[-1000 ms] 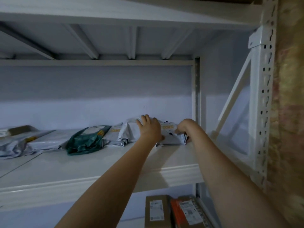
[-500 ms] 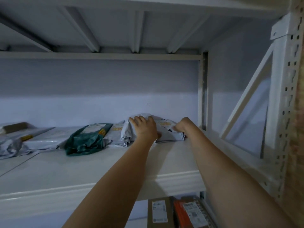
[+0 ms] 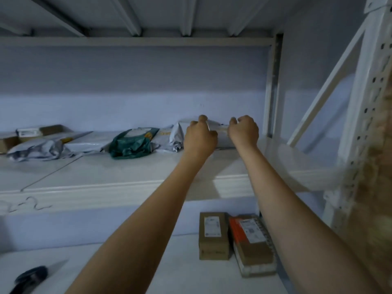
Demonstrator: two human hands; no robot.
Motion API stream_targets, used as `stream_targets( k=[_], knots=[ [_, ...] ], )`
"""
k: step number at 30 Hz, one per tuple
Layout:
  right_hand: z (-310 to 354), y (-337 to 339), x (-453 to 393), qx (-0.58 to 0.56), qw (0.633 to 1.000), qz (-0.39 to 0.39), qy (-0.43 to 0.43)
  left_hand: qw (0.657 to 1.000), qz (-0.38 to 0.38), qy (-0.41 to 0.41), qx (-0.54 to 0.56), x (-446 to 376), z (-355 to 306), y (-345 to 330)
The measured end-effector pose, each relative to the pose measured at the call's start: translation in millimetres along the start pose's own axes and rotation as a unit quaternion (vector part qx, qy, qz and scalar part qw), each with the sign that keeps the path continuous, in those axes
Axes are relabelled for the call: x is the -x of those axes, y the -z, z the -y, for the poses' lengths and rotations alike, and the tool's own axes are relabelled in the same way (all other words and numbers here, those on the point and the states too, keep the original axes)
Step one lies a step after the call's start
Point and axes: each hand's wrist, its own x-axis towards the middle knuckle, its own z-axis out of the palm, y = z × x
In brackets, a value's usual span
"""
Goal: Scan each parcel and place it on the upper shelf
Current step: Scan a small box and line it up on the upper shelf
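Both hands, left hand [image 3: 199,138] and right hand [image 3: 244,132], loosely curled at the grey parcel [image 3: 220,137], grip unclear; jostling could shove neighbouring bags [image 3: 131,143] askew

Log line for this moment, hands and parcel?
left hand: fingers curled, by grey parcel | right hand: same | grip: unclear | parcel: on upper shelf

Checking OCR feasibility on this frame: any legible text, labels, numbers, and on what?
None can be read.
Green parcel: pale label, print blurred.
Brown box on the lower shelf: white label, too small.
Orange-taped box: white label with dark code-like patches, unreadable.
Grey parcel behind both hands: yellowish strip, blurred.
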Motion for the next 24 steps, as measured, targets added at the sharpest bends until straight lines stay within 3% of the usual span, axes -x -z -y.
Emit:
stream_targets(
  k=[6, 11, 16, 20, 24],
  knots=[
    [0, 37, 92, -0.059, 0.998, -0.018, 0.02, 0.992, -0.045, -0.047, 0.112, 70, -7, 32],
    [-11, 62, 168, -0.09, 0.992, -0.083, 0.038, 0.964, -0.053, -0.095, 0.242, 144, -7, 61],
    [-68, 50, 230, -0.055, 0.991, -0.117, -0.033, 0.968, 0.088, -0.035, 0.232, 227, 29, 29],
    [-122, 36, 239, 0.023, 0.99, -0.039, -0.133, 0.957, 0.192, 0.076, 0.203, 242, 53, -12],
    [-173, 28, 224, 0.023, 0.982, 0.016, -0.184, 0.932, 0.252, 0.161, 0.206, 235, 71, -53]
  ],
)
